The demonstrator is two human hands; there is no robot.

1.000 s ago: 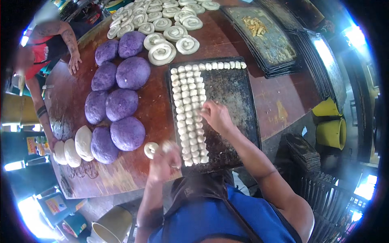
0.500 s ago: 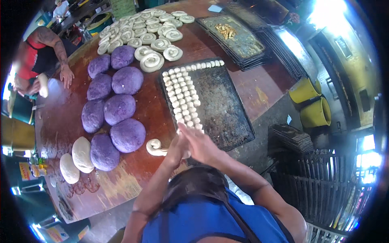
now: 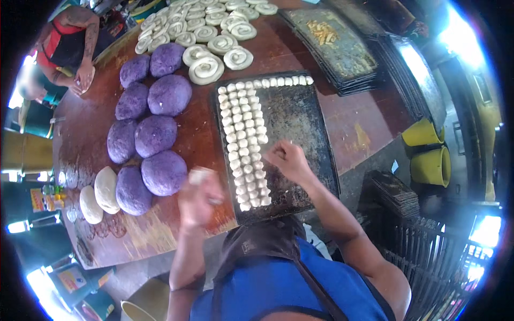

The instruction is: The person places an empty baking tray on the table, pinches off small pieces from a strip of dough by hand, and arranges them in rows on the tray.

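Note:
A dark baking tray (image 3: 300, 123) lies on the brown wooden table (image 3: 193, 144), with several rows of small white dough pieces (image 3: 243, 142) along its left side and far edge. My right hand (image 3: 286, 159) reaches over the tray and touches the right side of those rows; a small piece may be at its fingertips, but I cannot make it out. My left hand (image 3: 199, 197) is raised above the table's near edge, blurred, gripping a pale lump of dough (image 3: 201, 174).
Several purple dough balls (image 3: 155, 134) and white dough balls (image 3: 99, 195) lie left of the tray. Coiled white dough rings (image 3: 206, 69) fill the far side. Stacked dark trays (image 3: 337, 48) sit far right. Another person (image 3: 69, 48) works at the far left corner. Yellow buckets (image 3: 428, 155) stand right.
My hands were together near the table's front edge; now my right hand has gone out to the tray's dough rows and my left hand has lifted with the dough lump.

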